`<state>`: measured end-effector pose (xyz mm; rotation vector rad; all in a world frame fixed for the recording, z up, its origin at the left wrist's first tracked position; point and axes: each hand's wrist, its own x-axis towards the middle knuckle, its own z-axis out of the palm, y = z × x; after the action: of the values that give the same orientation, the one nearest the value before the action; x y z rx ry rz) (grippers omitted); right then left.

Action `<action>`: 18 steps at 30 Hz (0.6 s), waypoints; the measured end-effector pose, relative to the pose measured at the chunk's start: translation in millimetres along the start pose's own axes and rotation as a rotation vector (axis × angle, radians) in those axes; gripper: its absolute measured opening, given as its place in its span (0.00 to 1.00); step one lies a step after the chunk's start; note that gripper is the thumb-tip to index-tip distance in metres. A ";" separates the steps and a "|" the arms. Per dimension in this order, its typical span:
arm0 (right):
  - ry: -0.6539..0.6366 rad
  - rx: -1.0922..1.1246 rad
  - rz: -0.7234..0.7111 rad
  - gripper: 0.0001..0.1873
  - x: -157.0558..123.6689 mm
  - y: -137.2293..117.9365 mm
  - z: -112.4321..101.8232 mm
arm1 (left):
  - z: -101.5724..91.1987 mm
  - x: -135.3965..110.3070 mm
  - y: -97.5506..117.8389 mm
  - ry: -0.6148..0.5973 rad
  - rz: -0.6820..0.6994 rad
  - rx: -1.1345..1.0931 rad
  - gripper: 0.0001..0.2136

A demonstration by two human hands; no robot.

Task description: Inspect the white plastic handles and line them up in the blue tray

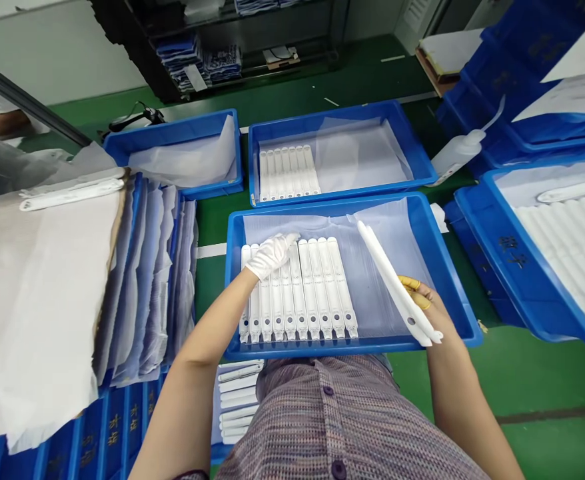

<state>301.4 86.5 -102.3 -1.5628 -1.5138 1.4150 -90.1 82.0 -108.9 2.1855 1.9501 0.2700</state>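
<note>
White strips (391, 280) held, right hand (428, 300) curled

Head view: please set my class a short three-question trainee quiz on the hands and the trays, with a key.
1. Multiple choice: which hand wears the white glove? A) the right hand B) the left hand C) both
2. True or false: the squeeze bottle stands to the left of the front blue tray in the picture.
3. Fill the gap: the finger coverings on the right hand are ____.

Key:
1. B; it is over the row of white parts.
2. False; it is at the right, beside the rear blue tray.
3. yellow
</note>
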 end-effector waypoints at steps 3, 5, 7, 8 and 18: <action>0.037 0.203 0.098 0.21 -3.4 -0.5 6.9 | 5.8 7.4 12.5 0.022 0.044 -0.013 0.23; 0.058 0.249 0.121 0.21 -3.3 -0.2 11.3 | 13.1 14.2 23.0 0.030 0.125 -0.037 0.26; 0.062 0.249 0.108 0.20 -3.0 0.7 14.6 | 21.1 20.2 32.2 0.020 0.199 -0.037 0.28; 0.059 0.237 0.090 0.20 -3.2 1.5 15.6 | 24.1 22.5 35.6 0.014 0.209 -0.021 0.29; 0.010 0.063 -0.039 0.27 -6.3 19.8 23.4 | 40.6 30.4 78.3 0.104 0.302 0.053 0.26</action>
<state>288.5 69.7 -125.3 -1.4927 -1.4716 1.4171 -0.9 102.5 -127.0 2.5464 1.6869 0.3889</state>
